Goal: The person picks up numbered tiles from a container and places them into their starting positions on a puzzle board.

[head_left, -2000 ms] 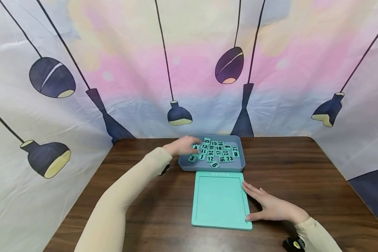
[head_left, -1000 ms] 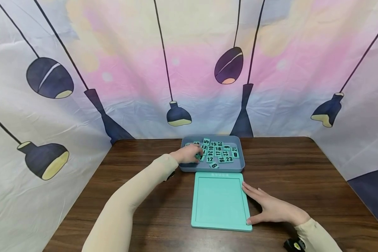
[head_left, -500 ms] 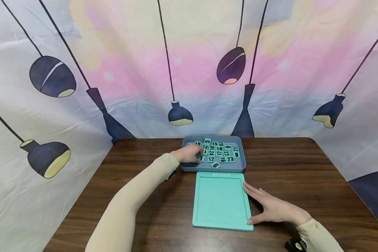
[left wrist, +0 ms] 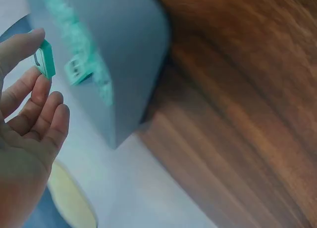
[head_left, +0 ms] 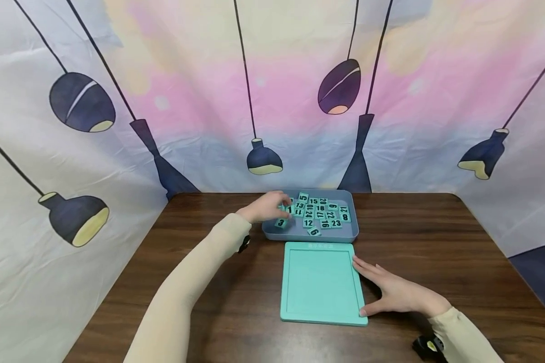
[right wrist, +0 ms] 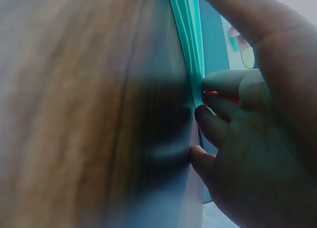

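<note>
My left hand (head_left: 268, 206) is above the left part of a grey-blue tray (head_left: 272, 235). Between its thumb and fingertips it pinches a small turquoise number tile (left wrist: 47, 59), marked 1 and raised off the tray. Several more numbered tiles (head_left: 320, 208) lie loose in the tray, among them a 3 tile (head_left: 280, 223) just below the hand. A flat turquoise board (head_left: 323, 285) with a raised rim lies in front of the tray. My right hand (head_left: 397, 292) touches the board's right edge with outstretched fingers and thumb.
Everything stands on a dark brown wooden table (head_left: 436, 242). Behind it hangs a pastel cloth (head_left: 200, 101) printed with lamps, close to the tray's far side. A 6 tile (head_left: 314, 231) lies near the tray's front wall.
My left hand reached down into the tray, took hold of the 1 tile and has lifted it. The right hand stays at the board's edge. The head view has shifted slightly.
</note>
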`<state>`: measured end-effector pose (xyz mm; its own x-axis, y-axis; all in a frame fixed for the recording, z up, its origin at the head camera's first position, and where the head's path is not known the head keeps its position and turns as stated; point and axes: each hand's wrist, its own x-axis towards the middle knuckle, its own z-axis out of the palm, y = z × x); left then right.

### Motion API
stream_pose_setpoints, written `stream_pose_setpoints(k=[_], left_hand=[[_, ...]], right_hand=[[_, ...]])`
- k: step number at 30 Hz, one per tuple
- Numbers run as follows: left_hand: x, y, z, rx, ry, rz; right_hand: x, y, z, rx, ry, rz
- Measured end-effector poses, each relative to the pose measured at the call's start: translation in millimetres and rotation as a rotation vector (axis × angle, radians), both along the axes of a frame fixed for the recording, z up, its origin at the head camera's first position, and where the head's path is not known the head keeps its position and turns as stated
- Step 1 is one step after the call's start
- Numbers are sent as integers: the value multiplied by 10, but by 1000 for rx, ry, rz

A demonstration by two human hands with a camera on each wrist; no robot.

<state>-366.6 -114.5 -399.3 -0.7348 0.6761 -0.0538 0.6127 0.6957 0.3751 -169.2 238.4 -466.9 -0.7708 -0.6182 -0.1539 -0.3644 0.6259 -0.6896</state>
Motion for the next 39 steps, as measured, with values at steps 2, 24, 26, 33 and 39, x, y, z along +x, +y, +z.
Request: stream_pose_setpoints(k=[2,24,26,33,39], left_hand=[[40,-18,92,47,13,12],[886,30,-65,50,87,-76],[938,49,-142,46,75,-83],[1065,67,-370,-3,62,-85],[1092,28,-471,-43,88,-110]], right_hand=[[-14,1,6,-1,6,6],[-33,58,19,-32,26,-5],[-29,50,7,-31,21,0],[-18,17,-66,-28,0,8],[-15,-13,-65,-34,0,15]])
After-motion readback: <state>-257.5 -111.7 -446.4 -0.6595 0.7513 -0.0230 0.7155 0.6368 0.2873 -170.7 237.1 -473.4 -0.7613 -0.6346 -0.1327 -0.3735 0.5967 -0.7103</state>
